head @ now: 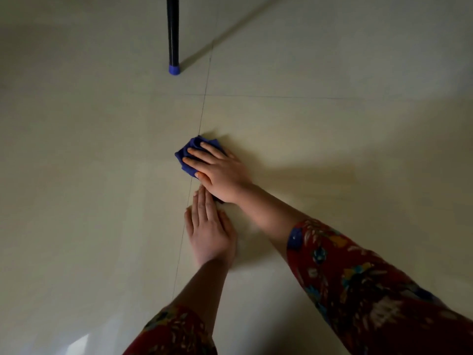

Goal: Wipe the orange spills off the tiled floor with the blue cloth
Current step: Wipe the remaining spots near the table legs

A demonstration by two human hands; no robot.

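Cloth [189, 156] lies on the floor [332, 129] at centre, straddling a grout line [202, 116], with the right hand [217, 172] flat on it. Left hand [208, 233] flat on the floor just nearer, fingertips touching the right hand. Furniture leg [173, 34] stands far, slightly left of the cloth, well apart.

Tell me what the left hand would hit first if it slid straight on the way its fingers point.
The left hand lies flat, fingers pointing up the frame. Straight ahead it would almost at once meet the right hand, pressed on the cloth.
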